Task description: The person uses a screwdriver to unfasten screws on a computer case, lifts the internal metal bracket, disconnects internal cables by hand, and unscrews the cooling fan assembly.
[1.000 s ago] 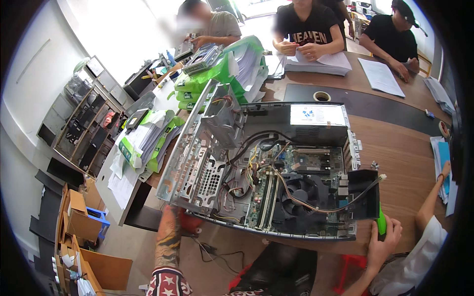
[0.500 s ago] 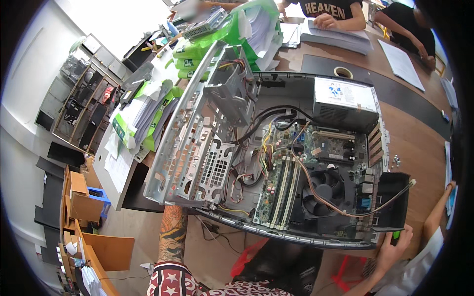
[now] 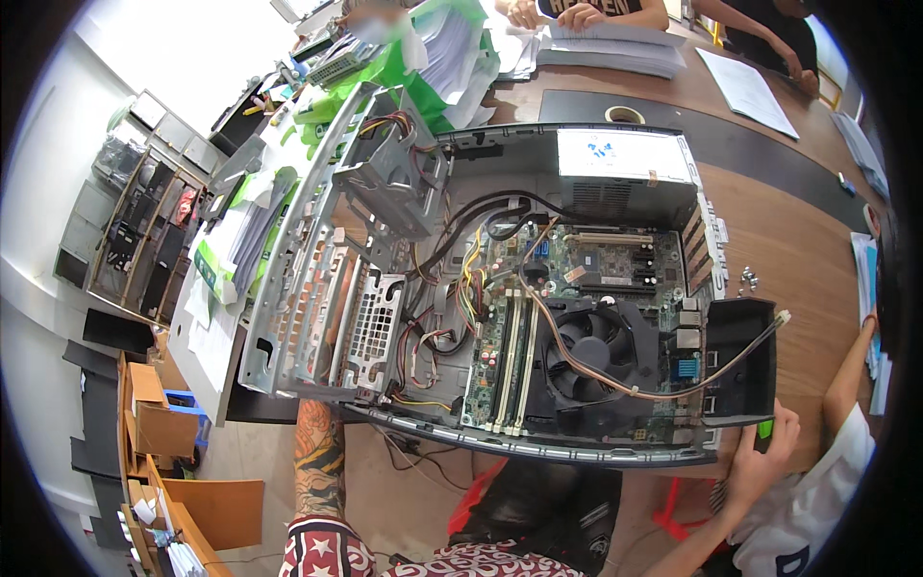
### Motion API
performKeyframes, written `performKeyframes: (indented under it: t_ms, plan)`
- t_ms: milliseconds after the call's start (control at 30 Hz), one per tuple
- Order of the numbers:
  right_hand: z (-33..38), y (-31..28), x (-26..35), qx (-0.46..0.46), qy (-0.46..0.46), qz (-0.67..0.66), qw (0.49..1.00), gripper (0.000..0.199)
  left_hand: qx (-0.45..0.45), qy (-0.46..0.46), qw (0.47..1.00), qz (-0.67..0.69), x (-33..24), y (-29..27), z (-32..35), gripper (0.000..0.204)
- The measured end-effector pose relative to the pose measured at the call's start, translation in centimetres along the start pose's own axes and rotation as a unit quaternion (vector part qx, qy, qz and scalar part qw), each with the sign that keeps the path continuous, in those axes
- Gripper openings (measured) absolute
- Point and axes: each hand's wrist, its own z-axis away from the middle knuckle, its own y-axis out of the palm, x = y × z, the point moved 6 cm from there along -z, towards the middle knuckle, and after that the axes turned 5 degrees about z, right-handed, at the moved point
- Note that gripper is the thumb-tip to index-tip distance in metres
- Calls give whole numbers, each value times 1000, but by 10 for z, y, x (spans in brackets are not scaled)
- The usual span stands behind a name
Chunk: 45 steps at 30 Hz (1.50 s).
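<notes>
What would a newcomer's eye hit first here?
The open computer case filling the middle, side cover off, with a black fan toward its lower right and a white-labelled metal box at its upper right. Next, the tattooed left forearm, rising from the lower edge to the case's lower left, its hand hidden by the case. Then the bulky green-wrapped paper stack behind it, at top centre-left.

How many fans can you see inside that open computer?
1: the black fan sits over the green circuit board, below the silver power box in the picture. Another could be hidden inside that box.
</notes>
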Motion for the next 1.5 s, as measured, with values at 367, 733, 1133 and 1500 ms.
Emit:
performKeyframes:
  t_ms: [367, 733, 1133, 1500]
  plan:
    - [0, 1, -8, -1, 8, -24, 1000, 29, -11, 6, 1000, 7, -14, -16, 14, 9]
    - [9, 9, -49, 26, 42, -162, 986, 24, -12, 3, 1000, 28, -10, -21, 7, 8]
    - [7, 11, -51, 30, 19, -149, 988, 22, -10, 3, 999, 34, -17, -27, 15, 7]
    - [9, 9, -51, 55, 49, -153, 985, 28, -8, -2, 999, 31, -9, -17, 7, 7]
